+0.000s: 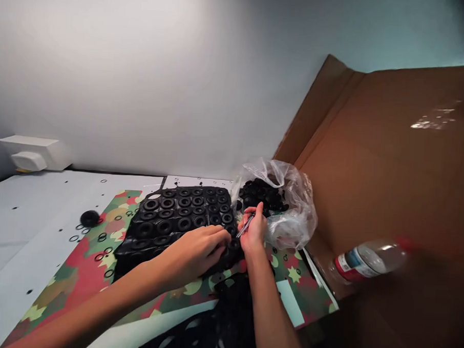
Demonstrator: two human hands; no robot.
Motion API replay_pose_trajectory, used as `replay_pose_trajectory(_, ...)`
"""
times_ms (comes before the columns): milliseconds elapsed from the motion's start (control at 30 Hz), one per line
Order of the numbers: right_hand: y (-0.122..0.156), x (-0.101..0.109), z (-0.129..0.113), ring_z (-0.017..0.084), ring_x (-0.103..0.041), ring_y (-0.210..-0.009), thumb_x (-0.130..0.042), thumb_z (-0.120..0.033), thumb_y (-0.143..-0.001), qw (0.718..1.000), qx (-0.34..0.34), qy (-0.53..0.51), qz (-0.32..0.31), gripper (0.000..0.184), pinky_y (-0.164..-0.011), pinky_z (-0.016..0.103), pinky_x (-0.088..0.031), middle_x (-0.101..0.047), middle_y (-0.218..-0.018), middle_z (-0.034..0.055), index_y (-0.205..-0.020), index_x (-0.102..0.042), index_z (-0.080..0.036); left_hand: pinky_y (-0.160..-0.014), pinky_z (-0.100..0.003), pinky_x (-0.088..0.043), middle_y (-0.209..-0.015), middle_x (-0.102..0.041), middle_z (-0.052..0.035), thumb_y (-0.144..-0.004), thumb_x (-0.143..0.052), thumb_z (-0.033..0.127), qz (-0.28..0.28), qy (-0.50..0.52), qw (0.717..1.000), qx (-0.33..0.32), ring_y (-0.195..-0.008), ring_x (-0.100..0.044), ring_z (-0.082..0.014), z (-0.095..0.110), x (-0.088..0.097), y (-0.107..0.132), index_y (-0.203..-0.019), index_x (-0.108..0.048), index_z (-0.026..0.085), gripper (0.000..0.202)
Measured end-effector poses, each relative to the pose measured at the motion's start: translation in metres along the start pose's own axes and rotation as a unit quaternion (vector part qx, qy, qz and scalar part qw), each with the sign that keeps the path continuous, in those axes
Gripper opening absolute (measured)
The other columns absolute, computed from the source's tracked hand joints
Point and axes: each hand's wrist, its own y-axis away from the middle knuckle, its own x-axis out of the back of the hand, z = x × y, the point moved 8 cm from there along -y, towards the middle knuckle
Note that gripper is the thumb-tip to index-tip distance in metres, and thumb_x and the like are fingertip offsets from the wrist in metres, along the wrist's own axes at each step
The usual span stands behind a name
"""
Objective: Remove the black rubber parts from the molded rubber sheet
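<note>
A black rubber sheet (183,223) with rows of moulded rings lies on a camouflage-patterned mat (85,270). My left hand (205,247) is closed at the sheet's lower right part, its fingertips pinching the rubber there; the exact grip is partly hidden. Just to its right, my right hand (254,230) is closed around thin metal tweezers (245,226), which point down and left toward the sheet's right edge. Behind the right hand, a clear plastic bag (291,230) holds a heap of black rubber pieces (260,193).
Loose thin black rings (102,236) and a round black piece (89,218) lie at left. More black sheet scrap (210,329) hangs at the front edge. On the right stand a cardboard box (378,160) and a plastic bottle (366,261). A white box (36,152) is by the wall.
</note>
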Motion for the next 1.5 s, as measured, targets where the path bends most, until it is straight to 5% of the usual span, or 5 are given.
replay_pose_trajectory(133,0.004,-0.007,-0.023,0.010,-0.048,-0.038,-0.073,-0.088,-0.090,0.999,0.032,-0.001,0.005,0.067,-0.036,0.022,-0.034,-0.061,-0.056,-0.0054,-0.077,-0.059,-0.024,-0.077,-0.029,-0.054,-0.104,-0.074,-0.0008,-0.104,-0.062,0.022,-0.026,0.006,1.000,0.017,-0.088,-0.072,-0.0199,-0.015,-0.020,-0.027,-0.119,-0.067,0.024,0.016)
replay_pose_trajectory(233,0.015,-0.018,-0.050,0.011,-0.061,-0.054,-0.093,-0.071,-0.080,0.998,0.064,-0.006,-0.023,0.056,-0.047,0.022,-0.047,-0.072,-0.073,-0.0017,-0.085,-0.065,-0.023,-0.082,-0.034,-0.058,-0.113,-0.073,-0.0048,-0.102,-0.065,0.023,-0.038,-0.007,0.999,0.029,-0.096,-0.075,-0.0247,-0.021,-0.038,-0.036,-0.127,-0.064,0.022,0.025)
replay_pose_trajectory(400,0.053,-0.015,-0.079,0.009,-0.058,-0.063,-0.099,-0.055,-0.076,0.993,0.107,0.011,-0.056,0.049,-0.057,0.022,-0.050,-0.069,-0.085,-0.0044,-0.096,-0.068,-0.024,-0.090,-0.038,-0.060,-0.130,-0.068,-0.0102,-0.104,-0.068,0.031,-0.081,-0.014,0.997,0.007,-0.104,-0.079,-0.0285,-0.026,-0.044,-0.041,-0.130,-0.065,0.021,0.028)
replay_pose_trajectory(800,0.094,0.087,-0.031,0.024,-0.077,-0.070,-0.081,-0.076,-0.094,0.955,0.179,0.213,0.101,0.055,-0.066,0.036,-0.066,-0.079,-0.085,0.0044,-0.105,-0.067,-0.024,-0.084,-0.035,-0.058,-0.128,-0.064,-0.0046,-0.110,-0.066,0.030,-0.087,0.007,0.996,-0.030,-0.096,-0.077,-0.0232,-0.032,-0.045,-0.030,-0.131,-0.059,0.025,0.023)
replay_pose_trajectory(1500,0.104,0.083,-0.033,0.022,-0.085,-0.073,-0.086,-0.061,-0.096,0.963,0.163,0.176,0.122,0.047,-0.070,0.034,-0.072,-0.084,-0.090,0.0042,-0.105,-0.071,-0.018,-0.076,-0.038,-0.053,-0.126,-0.059,-0.0042,-0.120,-0.050,0.037,-0.082,0.005,0.995,-0.058,-0.088,-0.075,-0.0226,-0.028,-0.040,-0.029,-0.138,-0.049,0.026,0.021)
